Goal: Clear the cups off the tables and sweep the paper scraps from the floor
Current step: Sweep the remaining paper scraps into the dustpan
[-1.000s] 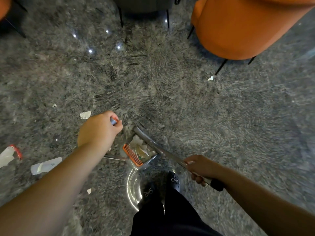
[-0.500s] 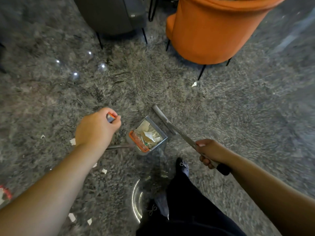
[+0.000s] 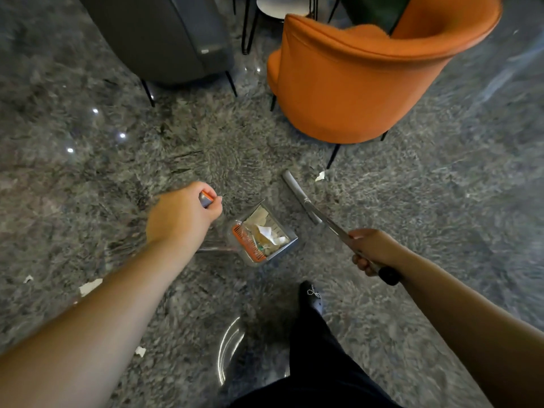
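The dustpan is sitting low over the grey marbled floor, roughly at the middle of the view, with its open tray facing up. It is holding a heap of paper scraps, white and tan, and an orange comb strip is running along its near-left rim. The left hand is curling its fingers around the top of the dustpan's handle, a grey grip with an orange tip, just left of the tray.

The right hand is gripping the broom handle, a thin metal rod with a black end cap sticking out behind the fist. The rod is slanting away toward the broom head, a grey bar lying just beyond the far-right corner of the dustpan.

More scraps are lying loose on the floor: one small white piece is sitting just beyond the broom head, near a thin black leg of the orange armchair. Others are lying at the left, a larger white one beside the left forearm and a small one nearer the bottom edge.

A dark grey chair is standing left of the orange one. The person's black shoe is resting on the floor near the dustpan.
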`<state>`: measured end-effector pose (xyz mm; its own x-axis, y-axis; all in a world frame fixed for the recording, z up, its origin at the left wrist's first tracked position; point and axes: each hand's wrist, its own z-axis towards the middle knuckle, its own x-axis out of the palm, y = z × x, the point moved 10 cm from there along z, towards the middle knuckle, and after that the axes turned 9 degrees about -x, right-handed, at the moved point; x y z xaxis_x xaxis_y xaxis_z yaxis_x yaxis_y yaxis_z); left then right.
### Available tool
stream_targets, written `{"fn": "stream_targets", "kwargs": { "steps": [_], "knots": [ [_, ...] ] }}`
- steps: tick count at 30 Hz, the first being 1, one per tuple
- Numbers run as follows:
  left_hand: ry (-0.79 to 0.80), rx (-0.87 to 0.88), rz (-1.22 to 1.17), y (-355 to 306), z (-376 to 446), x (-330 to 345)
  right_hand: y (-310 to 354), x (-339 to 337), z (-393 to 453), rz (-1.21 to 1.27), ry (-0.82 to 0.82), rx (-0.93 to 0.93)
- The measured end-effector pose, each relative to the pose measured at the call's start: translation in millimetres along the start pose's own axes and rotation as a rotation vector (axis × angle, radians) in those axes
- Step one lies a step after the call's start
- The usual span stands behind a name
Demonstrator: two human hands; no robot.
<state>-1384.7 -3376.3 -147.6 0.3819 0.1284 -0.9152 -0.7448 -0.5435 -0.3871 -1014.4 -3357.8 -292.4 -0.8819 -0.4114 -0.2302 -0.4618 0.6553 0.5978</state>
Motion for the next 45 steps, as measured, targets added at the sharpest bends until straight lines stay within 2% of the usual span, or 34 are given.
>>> {"fn": "stream_targets", "kwargs": {
  "steps": [6,11,19,25,29,35,40,45],
  "knots": [
    [0.058,-0.019,0.073,-85,71,47,66,-94,75,-0.206,-0.032,-0.065],
    [0.089,-0.029,0.134,-128,109,76,106,-141,134,-0.386,-0.002,-0.096],
    [0.098,0.031,0.222,-185,148,105,151,-160,205,-0.613,0.049,-0.095],
    [0.087,0.055,0.220,-183,164,103,154,-153,232,-0.710,0.093,0.017],
    [0.081,0.034,0.182,-182,172,105,134,-137,227,-0.642,0.129,0.096],
    [0.127,0.033,0.157,-180,176,102,108,-105,173,-0.627,0.219,0.035],
    [0.122,0.074,0.116,-182,165,99,76,-70,125,-0.381,0.251,0.081],
    [0.151,0.090,0.050,-174,147,99,40,-29,89,-0.267,0.238,0.093]
  ]
}}
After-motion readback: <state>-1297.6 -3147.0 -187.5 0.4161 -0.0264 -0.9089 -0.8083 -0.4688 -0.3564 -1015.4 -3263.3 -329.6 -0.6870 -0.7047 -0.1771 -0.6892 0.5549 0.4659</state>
